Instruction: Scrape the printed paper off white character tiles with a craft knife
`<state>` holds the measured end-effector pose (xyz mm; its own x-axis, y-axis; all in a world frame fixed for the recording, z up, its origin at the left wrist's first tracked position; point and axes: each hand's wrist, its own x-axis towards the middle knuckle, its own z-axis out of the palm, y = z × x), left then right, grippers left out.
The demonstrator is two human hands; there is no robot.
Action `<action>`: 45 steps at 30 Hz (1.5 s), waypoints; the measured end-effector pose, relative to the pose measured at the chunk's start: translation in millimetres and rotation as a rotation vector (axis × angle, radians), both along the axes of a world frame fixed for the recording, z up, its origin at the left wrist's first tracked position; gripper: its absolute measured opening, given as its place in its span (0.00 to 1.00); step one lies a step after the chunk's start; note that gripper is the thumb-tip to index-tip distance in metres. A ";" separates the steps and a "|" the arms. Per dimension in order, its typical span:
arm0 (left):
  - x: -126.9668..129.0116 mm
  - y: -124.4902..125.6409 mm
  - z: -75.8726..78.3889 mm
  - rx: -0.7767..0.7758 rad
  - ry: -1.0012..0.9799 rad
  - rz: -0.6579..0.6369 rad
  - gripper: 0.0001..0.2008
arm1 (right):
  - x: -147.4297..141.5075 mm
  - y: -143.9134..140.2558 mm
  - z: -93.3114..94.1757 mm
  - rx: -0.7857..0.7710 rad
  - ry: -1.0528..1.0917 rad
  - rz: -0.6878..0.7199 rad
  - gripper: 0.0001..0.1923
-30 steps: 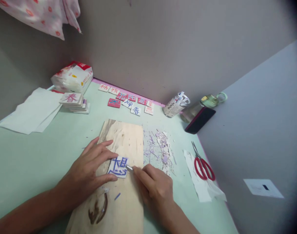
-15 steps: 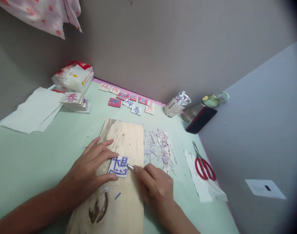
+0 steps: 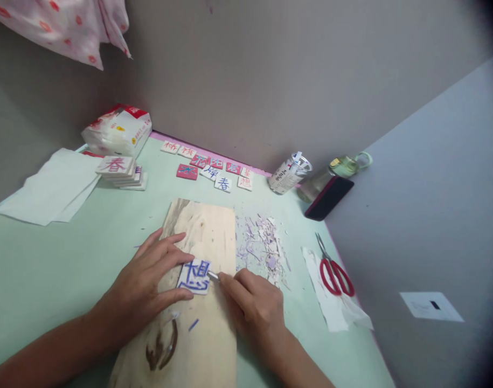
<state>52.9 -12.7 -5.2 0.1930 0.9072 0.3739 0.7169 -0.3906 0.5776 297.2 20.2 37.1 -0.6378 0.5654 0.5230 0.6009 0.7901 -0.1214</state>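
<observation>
1. At the far left of the pale green bench (image 3: 48, 269), sheets of white paper (image 3: 48, 186) lie flat near the wall.
2. Just right of the paper sits a stack of square tiles (image 3: 119, 171); the top one shows a red character. Behind the stack, against the wall, is a soft pack of tissues (image 3: 117, 129).
3. The left hand (image 3: 149, 283) rests palm down on a pale wooden board (image 3: 206, 226) that lies lengthwise on the bench. Its fingers are spread, with the forefinger and thumb pressed to either side of a small white tile with a blue character (image 3: 195, 276), pinning it flat to the board.
4. The right hand (image 3: 256, 307) meets the tile's right edge. Its fingers are pinched narrowly around a thin metal carving tool (image 3: 213, 276), whose tip touches the tile.
5. A small blue sliver (image 3: 194, 324) lies on the board, near the person.
6. Farther back, near the wall, a loose row of small tiles with red and blue characters (image 3: 214, 170) lies on the bench.
7. Right of the board is a scatter of purple and white shavings (image 3: 262, 250).
8. Beyond them, toward the corner, stand a printed can (image 3: 286, 175), a green-capped bottle (image 3: 343, 168) lying down and a dark phone (image 3: 329, 198).
9. Farthest right, red-handled scissors (image 3: 333, 269) lie closed on a white tissue (image 3: 335, 307).
</observation>
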 end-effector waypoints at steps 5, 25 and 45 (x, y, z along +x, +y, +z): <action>1.9 -0.3 1.3 -0.007 -0.032 0.009 0.19 | 18.0 0.3 6.2 -0.096 -0.052 0.040 0.10; -6.3 -5.6 7.9 0.047 0.173 -0.040 0.31 | 25.0 4.0 16.6 -0.597 0.218 -0.076 0.11; -1.6 -4.1 3.4 0.043 0.102 -0.072 0.36 | 27.6 -12.4 8.7 -0.647 0.051 0.139 0.15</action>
